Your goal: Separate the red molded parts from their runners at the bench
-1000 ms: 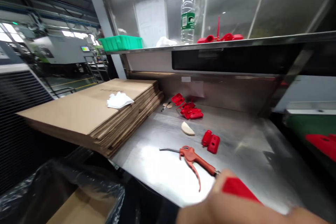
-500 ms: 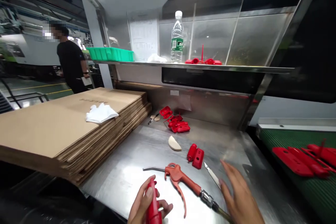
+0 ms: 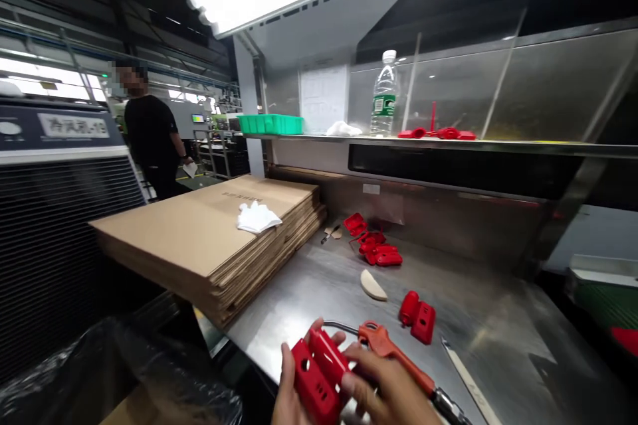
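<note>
Red ribbed plastic part (image 3: 319, 372), steel bench (image 3: 498, 325)

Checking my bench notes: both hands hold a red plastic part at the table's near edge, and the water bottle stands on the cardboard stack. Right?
Not quite. Both hands do hold the red part, but the head view shows the bottle standing on the shelf, not the cardboard stack.
</note>
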### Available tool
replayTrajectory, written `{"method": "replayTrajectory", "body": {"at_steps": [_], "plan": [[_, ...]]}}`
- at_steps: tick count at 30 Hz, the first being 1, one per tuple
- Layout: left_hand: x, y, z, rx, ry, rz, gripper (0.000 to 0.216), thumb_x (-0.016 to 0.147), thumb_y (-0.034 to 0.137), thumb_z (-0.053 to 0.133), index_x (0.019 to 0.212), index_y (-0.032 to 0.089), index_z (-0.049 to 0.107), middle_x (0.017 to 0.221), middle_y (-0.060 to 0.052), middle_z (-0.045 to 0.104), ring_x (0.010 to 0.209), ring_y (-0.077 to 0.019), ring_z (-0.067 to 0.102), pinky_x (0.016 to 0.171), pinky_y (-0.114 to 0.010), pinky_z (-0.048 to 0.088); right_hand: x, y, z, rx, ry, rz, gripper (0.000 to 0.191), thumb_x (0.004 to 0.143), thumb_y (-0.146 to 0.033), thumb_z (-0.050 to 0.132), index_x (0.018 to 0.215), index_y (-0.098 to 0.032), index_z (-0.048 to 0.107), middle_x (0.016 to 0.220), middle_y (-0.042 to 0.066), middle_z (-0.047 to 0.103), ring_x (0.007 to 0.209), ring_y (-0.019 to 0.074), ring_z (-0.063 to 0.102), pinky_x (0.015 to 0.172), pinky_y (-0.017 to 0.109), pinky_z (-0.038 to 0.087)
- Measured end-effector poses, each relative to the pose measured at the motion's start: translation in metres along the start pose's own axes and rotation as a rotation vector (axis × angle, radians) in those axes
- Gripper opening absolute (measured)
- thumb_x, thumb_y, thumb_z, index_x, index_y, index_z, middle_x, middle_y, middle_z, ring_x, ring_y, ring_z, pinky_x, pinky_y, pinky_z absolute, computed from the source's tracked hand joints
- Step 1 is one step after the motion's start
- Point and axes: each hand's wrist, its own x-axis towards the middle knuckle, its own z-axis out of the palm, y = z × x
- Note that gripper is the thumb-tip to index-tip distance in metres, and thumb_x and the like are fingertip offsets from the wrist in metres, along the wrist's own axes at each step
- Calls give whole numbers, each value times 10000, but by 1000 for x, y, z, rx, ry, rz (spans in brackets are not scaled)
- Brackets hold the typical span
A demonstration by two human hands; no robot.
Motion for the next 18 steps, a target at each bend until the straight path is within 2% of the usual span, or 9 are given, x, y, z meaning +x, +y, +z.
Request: {"method": "replayTrajectory", "body": {"at_steps": [1,2,4,7,10,13,15,17,18], "plan": [[-1,3,5,-9,-7,21,562,881,677,435,1143,280,734,1085,-128,765,1166,-361,654,1090,-580,404,16,3,-8,-112,-18,46,407,982,-542,435,933,-222,681,816,21,728,694,170,688,600,246,500],[-1,5,9,-1,-20,48,598,877,691,421,1141,253,731,1015,-134,770,1117,-363,675,1069,-586,419,33,7,-17,-302,52,112,460,1016,-516,340,902,-212,665,775,24,713,660,164,673,599,255,480],[-2,8,13,69,-71,96,682,876,721,369,1144,194,709,926,-146,759,990,-369,710,992,-606,467,67,18,-30,-536,196,171,452,1027,-461,309,1040,-165,650,927,112,708,812,231,682,673,324,465],[-6,11,14,193,-178,152,736,887,739,276,1131,173,678,864,-149,743,782,-340,725,764,-532,545,107,38,-35,-695,265,182,270,912,-326,581,1003,-89,672,1046,215,658,938,337,655,712,388,450],[-14,17,14,234,-203,185,664,903,717,302,1096,198,668,839,-124,739,715,-282,715,603,-369,508,126,50,-31,-748,260,157,90,797,-142,667,877,-104,685,944,171,667,850,296,659,682,347,448],[-19,23,20,260,-137,204,622,899,704,365,1099,193,660,821,-110,739,707,-252,710,623,-349,506,114,43,-32,-715,259,91,180,900,-141,504,808,-126,658,807,106,661,732,214,651,655,304,437],[-19,25,25,274,-87,203,667,870,734,392,1106,170,660,801,-113,737,705,-256,708,661,-375,524,83,26,-30,-665,283,36,290,981,-233,406,814,-156,630,767,66,655,722,187,646,656,280,446],[-17,22,28,303,-22,182,707,841,757,423,1130,157,658,784,-112,737,707,-269,706,666,-394,537,38,2,-19,-590,364,-11,336,1024,-390,369,897,-207,620,753,12,667,690,156,649,625,240,471],[-16,20,29,331,21,168,733,822,771,438,1143,150,660,773,-113,737,711,-279,705,663,-401,543,16,-10,-9,-475,522,-34,328,1020,-447,382,993,-240,635,724,-9,682,635,147,655,551,217,479]]}}
